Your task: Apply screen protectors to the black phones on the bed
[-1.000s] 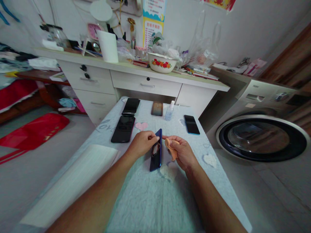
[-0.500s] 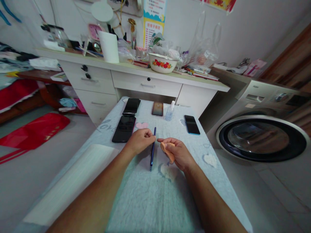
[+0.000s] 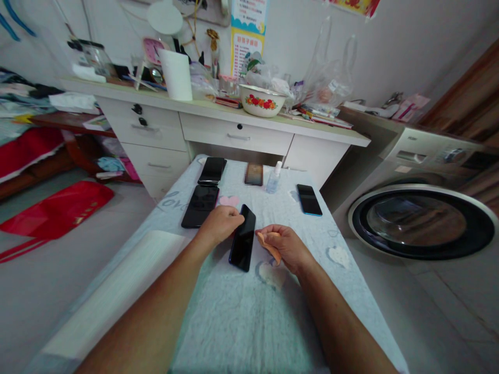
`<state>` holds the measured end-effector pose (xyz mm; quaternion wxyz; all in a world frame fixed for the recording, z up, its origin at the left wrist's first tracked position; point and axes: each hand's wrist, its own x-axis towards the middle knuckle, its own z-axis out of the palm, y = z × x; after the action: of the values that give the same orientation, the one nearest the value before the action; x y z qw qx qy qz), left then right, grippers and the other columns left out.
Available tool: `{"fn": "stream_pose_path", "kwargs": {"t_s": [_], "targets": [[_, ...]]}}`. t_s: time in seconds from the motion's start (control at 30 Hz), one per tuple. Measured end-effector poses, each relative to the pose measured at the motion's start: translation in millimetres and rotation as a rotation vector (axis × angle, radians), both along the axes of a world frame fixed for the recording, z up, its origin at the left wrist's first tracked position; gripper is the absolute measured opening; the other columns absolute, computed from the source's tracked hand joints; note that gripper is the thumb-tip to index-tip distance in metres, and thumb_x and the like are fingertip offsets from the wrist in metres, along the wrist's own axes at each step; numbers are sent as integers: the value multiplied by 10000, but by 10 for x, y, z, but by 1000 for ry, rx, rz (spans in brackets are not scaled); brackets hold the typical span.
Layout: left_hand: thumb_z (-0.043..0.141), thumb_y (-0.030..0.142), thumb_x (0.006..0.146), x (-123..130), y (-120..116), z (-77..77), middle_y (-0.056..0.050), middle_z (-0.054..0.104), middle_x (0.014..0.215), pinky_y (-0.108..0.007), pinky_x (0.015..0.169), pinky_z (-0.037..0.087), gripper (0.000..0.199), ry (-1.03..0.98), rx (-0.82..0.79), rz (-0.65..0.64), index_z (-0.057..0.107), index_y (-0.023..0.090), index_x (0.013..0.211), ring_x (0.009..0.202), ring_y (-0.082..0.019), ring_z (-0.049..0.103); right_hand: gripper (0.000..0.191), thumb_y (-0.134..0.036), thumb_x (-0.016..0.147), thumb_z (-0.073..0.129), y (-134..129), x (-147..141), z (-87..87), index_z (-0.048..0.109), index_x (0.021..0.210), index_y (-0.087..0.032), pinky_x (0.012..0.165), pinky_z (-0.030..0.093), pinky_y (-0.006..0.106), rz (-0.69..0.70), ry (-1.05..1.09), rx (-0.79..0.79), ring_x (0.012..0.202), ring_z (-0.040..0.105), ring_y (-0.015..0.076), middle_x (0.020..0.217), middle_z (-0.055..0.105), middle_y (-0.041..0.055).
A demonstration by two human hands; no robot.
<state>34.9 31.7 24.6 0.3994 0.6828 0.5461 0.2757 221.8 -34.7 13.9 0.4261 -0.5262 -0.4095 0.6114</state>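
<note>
My left hand (image 3: 225, 223) is closed on the upper left side of a smartphone (image 3: 244, 241), thumb on its dark screen. The phone is tilted above the table, its screen facing up and towards me. Just to its right, my right hand (image 3: 284, 244) pinches a folded orange cloth (image 3: 272, 249), which hangs down below the fingers. Two more phones lie to the left: a black phone (image 3: 200, 205) near my left hand and another dark phone (image 3: 212, 170) behind it. A blue-edged phone (image 3: 309, 199) lies to the right.
A clear spray bottle (image 3: 274, 178) stands towards the back of the cloth-covered table (image 3: 249, 322), beside a blurred brown item (image 3: 254, 174). A white rolled or folded sheet (image 3: 117, 296) lies along the left side. Behind are a cluttered desk (image 3: 210, 111) and a washing machine (image 3: 421, 197).
The phone in my left hand has turned from edge-on so that its screen now shows. My right hand keeps the orange cloth and has moved only slightly.
</note>
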Motion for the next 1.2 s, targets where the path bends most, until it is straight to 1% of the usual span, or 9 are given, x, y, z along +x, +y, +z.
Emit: {"fn": "stream_pose_path", "kwargs": {"t_s": [0.1,0.2,0.33,0.47,0.57,0.73,0.87,1.0,1.2], "targets": [[479,292,669,59,-10,-83,49,458,481,-206,428,348,162,-86,-87,-10,492,181,553,451,-107,487,208,-315,613,677,5,61,17,615,730,-154,501,308,216,1,-69,6,526,450,88,603,563,-25],[484,264,666,130,-44,-115,50,474,501,-204,430,385,106,-181,-209,9,485,183,598,458,-109,509,202,-326,626,657,10,117,29,610,720,-153,497,309,221,-3,-169,17,519,448,93,590,556,-25],[489,200,685,184,-90,-70,53,488,518,-202,452,419,70,-299,-386,23,442,182,635,446,-94,520,190,-334,660,623,36,169,-27,612,728,-157,496,319,227,-22,-307,83,519,451,102,578,544,-27],[496,151,699,180,-94,-33,60,465,488,-196,448,410,77,-251,-460,18,446,175,646,413,-80,484,178,-344,714,594,76,197,-114,619,748,-171,490,309,228,-19,-469,161,502,440,104,557,515,-37],[497,156,710,162,-72,-57,64,451,451,-194,437,392,69,-145,-445,-12,466,172,650,391,-78,456,169,-338,758,586,87,202,-124,641,764,-178,525,337,236,-19,-642,254,548,481,120,589,546,-23],[483,207,713,117,-14,-114,19,544,487,-206,431,388,74,63,-366,-102,500,169,652,441,-121,553,118,-288,790,605,74,178,-99,678,787,-195,685,401,263,-49,-893,410,736,573,154,773,641,18],[446,244,709,80,16,-124,-15,582,494,-216,431,382,167,231,-257,-187,520,167,580,438,-128,559,95,-261,806,614,69,152,-109,687,808,-200,723,412,269,-45,-935,430,776,585,156,831,644,27],[430,252,701,60,5,-99,-38,627,528,-220,464,402,202,290,-165,-212,537,165,553,440,-121,563,78,-227,815,615,71,133,-116,689,809,-201,730,410,272,-29,-961,442,788,581,156,840,630,28],[412,265,703,57,-18,-39,-61,653,558,-214,444,383,246,351,-168,-235,558,157,538,446,-121,567,77,-186,830,610,76,92,-110,687,821,-189,753,398,268,3,-1027,484,817,561,155,844,598,33]]}}
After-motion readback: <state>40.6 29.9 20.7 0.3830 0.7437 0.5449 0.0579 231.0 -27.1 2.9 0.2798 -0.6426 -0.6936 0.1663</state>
